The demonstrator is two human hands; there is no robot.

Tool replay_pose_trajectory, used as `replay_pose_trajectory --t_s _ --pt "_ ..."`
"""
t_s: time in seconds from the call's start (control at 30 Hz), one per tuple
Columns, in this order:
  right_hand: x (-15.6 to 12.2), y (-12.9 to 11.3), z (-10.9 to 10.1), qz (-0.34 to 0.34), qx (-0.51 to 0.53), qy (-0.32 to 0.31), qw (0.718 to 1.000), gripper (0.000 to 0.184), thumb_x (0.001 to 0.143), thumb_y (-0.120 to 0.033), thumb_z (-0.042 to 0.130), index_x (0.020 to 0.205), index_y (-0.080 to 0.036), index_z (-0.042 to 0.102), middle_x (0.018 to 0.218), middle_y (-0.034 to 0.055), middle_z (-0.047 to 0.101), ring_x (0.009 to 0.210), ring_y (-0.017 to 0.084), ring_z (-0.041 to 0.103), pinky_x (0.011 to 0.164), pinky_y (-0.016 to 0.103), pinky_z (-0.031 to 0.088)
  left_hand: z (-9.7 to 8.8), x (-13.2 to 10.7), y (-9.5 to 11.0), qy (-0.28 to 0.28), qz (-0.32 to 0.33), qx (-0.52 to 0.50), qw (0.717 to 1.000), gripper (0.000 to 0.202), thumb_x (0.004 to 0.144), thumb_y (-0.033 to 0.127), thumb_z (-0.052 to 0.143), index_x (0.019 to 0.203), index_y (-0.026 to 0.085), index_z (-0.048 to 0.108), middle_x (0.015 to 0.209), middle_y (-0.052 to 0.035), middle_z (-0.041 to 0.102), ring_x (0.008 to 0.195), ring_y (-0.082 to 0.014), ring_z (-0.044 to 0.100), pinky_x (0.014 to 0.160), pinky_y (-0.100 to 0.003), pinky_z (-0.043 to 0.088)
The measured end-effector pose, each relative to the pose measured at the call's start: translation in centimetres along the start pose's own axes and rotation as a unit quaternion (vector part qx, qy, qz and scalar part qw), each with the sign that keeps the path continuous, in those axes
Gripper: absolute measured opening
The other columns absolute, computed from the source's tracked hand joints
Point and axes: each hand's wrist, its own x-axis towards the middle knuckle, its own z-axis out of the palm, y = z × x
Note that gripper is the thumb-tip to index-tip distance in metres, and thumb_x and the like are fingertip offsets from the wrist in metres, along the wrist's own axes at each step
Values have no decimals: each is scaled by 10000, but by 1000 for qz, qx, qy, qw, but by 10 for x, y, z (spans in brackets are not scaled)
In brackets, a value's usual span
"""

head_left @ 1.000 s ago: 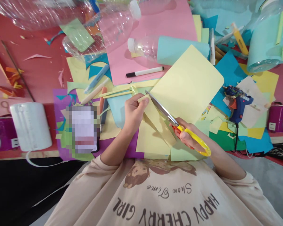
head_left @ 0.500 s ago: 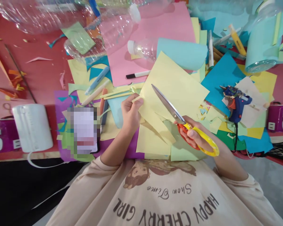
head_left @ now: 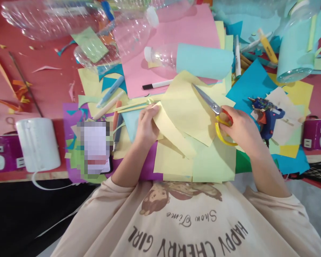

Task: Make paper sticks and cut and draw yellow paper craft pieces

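My left hand point(head_left: 147, 123) is closed on the narrow end of a curved pale yellow paper strip point(head_left: 173, 132), which slopes down to the right. A larger pale yellow paper sheet point(head_left: 186, 110) lies beside it, its upper edge bowed up. My right hand point(head_left: 243, 130) grips the scissors point(head_left: 212, 103), with fingers around the red and yellow handles. The blades are together and point up and left across the sheet; whether they touch it I cannot tell. Under the strip are more yellow and light green sheets point(head_left: 214, 160).
A bottle wrapped in light blue paper point(head_left: 204, 60) lies behind the sheet, near a black-capped marker point(head_left: 156, 85). On the right is a blue glue gun point(head_left: 270, 121). A phone point(head_left: 96, 150) and a white case point(head_left: 38, 144) are on the left. Clear plastic bottles point(head_left: 133, 32) lie at the back.
The scissors have moved up and right, over the sheet's right part. The larger sheet now bends and lies apart from the strip. My left hand has stayed nearly in place with the strip.
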Motion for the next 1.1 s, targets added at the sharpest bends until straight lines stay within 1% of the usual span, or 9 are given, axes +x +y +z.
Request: replay_pose_trajectory --t_s 0.1,0.3,0.4,0.5,0.6,0.73,0.83,0.97,1.1 --pt "-1 -1 -1 -19 2 2 1000 416 883 -313 559 1277 -181 532 1057 147 678 972 305 635 743 384 499 2 3 1 -6 5 33 999 338 628 401 732 582 197 467 479 57 430 407 -66 429 408 -206 353" --pt "2 -13 -17 -27 98 69 992 304 933 -427 487 1043 -196 650 994 137 660 974 285 587 764 385 457 12 8 7 -116 20 135 984 364 792 464 654 612 197 484 502 40 441 377 -62 431 364 -207 349" --pt "8 -29 -14 -67 284 -70 954 337 930 -490 480 945 -209 665 822 55 630 695 162 555 589 285 402 20 15 9 -155 22 155 976 398 805 499 658 610 190 500 521 32 458 401 -60 456 375 -195 374" --pt "17 -46 -2 -72 417 -256 869 369 859 -540 577 836 -178 642 599 -32 487 506 81 381 465 240 269 28 21 8 -182 48 168 968 433 785 534 675 595 186 500 544 32 469 423 -56 461 398 -196 409" --pt "28 -57 11 -67 507 -309 802 402 792 -547 656 710 -158 597 563 -51 444 489 54 335 447 226 238 30 24 9 -181 71 172 966 416 807 519 653 608 189 497 538 34 491 428 -64 473 415 -201 420" --pt "43 -56 24 -7 628 -154 763 413 779 -569 665 696 -179 557 490 -79 396 416 41 321 399 212 233 21 22 10 -179 62 147 971 269 914 432 491 819 197 579 555 8 607 489 -110 577 499 -227 476" --pt "48 -51 29 31 673 -44 738 393 775 -571 668 724 -201 547 512 -69 471 395 54 394 386 214 315 11 20 6 -174 42 163 970 170 866 346 578 984 225 599 636 18 650 544 -111 624 521 -211 483" --pt "48 -48 34 50 692 -10 720 316 813 -526 643 793 -228 538 514 -77 516 402 75 474 425 224 417 1 19 -2 -204 30 175 963 428 777 445 698 1155 287 573 642 41 615 462 -108 582 439 -214 434" --pt "46 -47 39 72 715 -1 696 318 781 -486 688 905 -245 522 568 -86 585 446 83 554 453 214 466 -2 18 -6 -225 66 147 961 526 682 550 758 1113 292 603 764 0 654 568 -150 636 491 -264 495"
